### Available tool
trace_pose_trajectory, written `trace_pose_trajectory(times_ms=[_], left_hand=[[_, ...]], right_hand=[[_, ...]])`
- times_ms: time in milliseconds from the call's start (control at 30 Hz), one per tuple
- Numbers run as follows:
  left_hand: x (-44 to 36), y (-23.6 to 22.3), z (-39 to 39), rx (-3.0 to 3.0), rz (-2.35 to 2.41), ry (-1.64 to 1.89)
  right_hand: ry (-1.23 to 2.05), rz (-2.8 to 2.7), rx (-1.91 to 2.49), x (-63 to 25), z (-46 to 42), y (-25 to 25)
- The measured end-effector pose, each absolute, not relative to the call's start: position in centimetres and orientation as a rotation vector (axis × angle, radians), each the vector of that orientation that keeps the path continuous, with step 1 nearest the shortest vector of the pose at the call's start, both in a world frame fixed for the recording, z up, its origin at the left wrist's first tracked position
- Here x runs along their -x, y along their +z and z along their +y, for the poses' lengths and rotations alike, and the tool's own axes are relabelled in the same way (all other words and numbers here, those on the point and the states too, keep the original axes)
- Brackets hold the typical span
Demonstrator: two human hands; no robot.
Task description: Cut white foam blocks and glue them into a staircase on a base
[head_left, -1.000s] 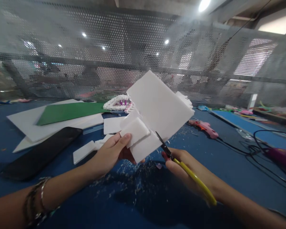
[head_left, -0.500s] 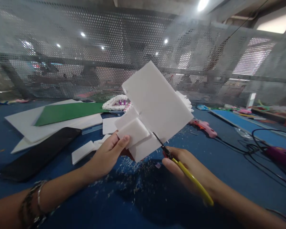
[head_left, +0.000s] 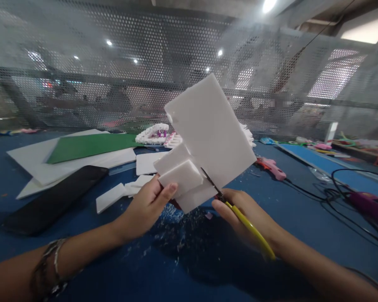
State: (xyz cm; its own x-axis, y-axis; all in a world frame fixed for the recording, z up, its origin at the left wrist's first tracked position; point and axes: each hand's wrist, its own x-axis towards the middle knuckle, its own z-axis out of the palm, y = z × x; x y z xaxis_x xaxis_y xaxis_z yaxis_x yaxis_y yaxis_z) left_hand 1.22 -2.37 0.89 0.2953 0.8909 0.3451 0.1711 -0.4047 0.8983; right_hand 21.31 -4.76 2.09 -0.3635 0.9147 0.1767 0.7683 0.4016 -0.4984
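My left hand (head_left: 148, 203) is closed on white foam, its thumb pressing a small rectangular foam piece (head_left: 182, 178) against a larger white foam sheet (head_left: 211, 130). The sheet is held up tilted above the table. My right hand (head_left: 242, 214) grips yellow-handled scissors (head_left: 245, 222). One dark blade lies across the front of the sheet, right of the small piece; the other blade is hidden behind the foam. A slit runs along the sheet near the blades.
Foam crumbs litter the blue table (head_left: 164, 268). At left lie a black case (head_left: 56, 199), a green sheet (head_left: 94, 147), white sheets and foam offcuts (head_left: 110, 197). A pink glue gun (head_left: 272, 167), cables and a purple tool (head_left: 368, 205) are at right. Perforated metal panels stand behind.
The foam sheet has shifted slightly right and turned a little more upright with my left hand. My right hand and the scissors have moved slightly up and left.
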Motion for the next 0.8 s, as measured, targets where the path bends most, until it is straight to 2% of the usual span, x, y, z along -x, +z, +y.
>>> trace_pose_trajectory(times_ms=[800], left_hand=[[-1.42,0.43,-2.26,-1.739,0.972,1.208]], right_hand=[[0.212,-2.175,1.433,-21.70,-4.88,2.19]])
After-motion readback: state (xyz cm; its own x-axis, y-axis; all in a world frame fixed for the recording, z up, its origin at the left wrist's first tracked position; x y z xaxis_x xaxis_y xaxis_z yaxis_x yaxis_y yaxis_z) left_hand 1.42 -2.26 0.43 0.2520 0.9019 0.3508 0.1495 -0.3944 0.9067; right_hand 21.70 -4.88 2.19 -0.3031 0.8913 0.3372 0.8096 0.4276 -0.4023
